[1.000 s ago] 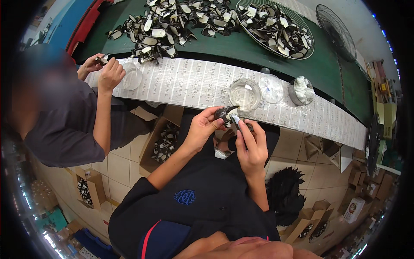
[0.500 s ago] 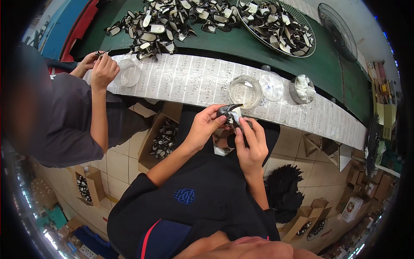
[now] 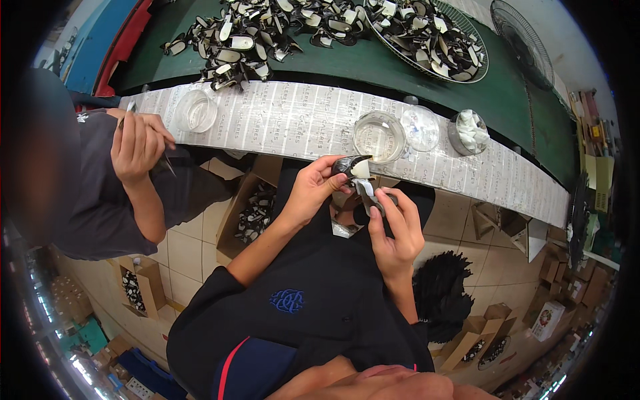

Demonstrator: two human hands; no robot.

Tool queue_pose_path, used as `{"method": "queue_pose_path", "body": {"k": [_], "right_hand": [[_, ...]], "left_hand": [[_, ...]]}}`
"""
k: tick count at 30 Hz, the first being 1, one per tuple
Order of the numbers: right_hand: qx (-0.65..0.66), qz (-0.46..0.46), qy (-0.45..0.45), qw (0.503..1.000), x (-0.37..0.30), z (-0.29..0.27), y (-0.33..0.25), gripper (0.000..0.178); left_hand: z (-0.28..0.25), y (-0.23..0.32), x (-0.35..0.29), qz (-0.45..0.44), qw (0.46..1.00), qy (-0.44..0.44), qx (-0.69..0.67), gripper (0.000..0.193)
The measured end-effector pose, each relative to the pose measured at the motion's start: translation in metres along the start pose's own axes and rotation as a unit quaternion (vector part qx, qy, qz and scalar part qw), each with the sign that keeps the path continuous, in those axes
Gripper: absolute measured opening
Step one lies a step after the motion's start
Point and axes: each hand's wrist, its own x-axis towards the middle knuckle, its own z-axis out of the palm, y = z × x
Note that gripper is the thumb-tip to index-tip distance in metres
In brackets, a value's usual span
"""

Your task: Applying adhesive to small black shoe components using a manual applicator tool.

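Just in front of the bench edge, my left hand [image 3: 313, 190] is closed on a glossy black shoe piece [image 3: 361, 171] with a cream lining, pinched between thumb and fingers. My right hand [image 3: 400, 233] grips a dark grey strip [image 3: 370, 198] just below it, thumb and fingertips pressed together. A bit of white material [image 3: 365, 187] shows between the two hands. Whether strip and black piece are joined, I cannot tell. Nearest to my hands on the bench stands a clear round tub [image 3: 379, 138].
A clear lid [image 3: 420, 131] and a jar of white wads [image 3: 469, 133] stand right of the tub. Black-and-cream pieces [image 3: 240, 43] are heaped on the green table, more in a wire basket [image 3: 486, 67]. At left, a co-worker's hands [image 3: 139, 143] hold a thin pointed object. An open box [image 3: 233, 250] is below.
My right hand has shifted a little right and down, and more of the strip and white bit shows. The co-worker's hands have moved down and left.
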Motion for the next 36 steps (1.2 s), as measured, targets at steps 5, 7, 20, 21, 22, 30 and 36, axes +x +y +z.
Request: {"method": "queue_pose_path", "body": {"k": [5, 7, 20, 21, 22, 30, 36], "right_hand": [[-0.035, -0.019, 0.011, 0.999, 0.001, 0.003, 0.010, 0.032], [-0.042, -0.014, -0.015, 0.999, -0.001, 0.005, 0.015, 0.031], [-0.080, -0.025, -0.036, 0.996, -0.004, 0.006, 0.017, 0.031], [-0.080, -0.025, -0.036, 0.996, -0.004, 0.006, 0.018, 0.031], [-0.084, -0.022, -0.031, 0.996, -0.004, 0.006, 0.018, 0.031], [-0.107, -0.009, -0.004, 0.994, -0.003, 0.006, 0.019, 0.029], [-0.146, 0.040, 0.019, 0.988, -0.003, 0.003, 0.018, 0.027]], "left_hand": [[0.000, -0.003, -0.003, -0.005, 1.000, -0.016, 0.000, 0.039], [0.003, -0.002, -0.004, -0.009, 1.000, -0.022, -0.004, 0.039], [0.011, 0.003, -0.009, -0.012, 1.000, -0.024, 0.014, 0.039], [0.012, 0.003, -0.009, -0.009, 1.000, -0.024, 0.017, 0.039], [0.012, 0.003, -0.009, -0.009, 1.000, -0.025, 0.017, 0.039], [0.016, 0.010, -0.012, -0.004, 0.998, -0.033, 0.054, 0.038], [0.014, 0.006, -0.010, -0.002, 0.998, -0.031, 0.056, 0.038]]}}
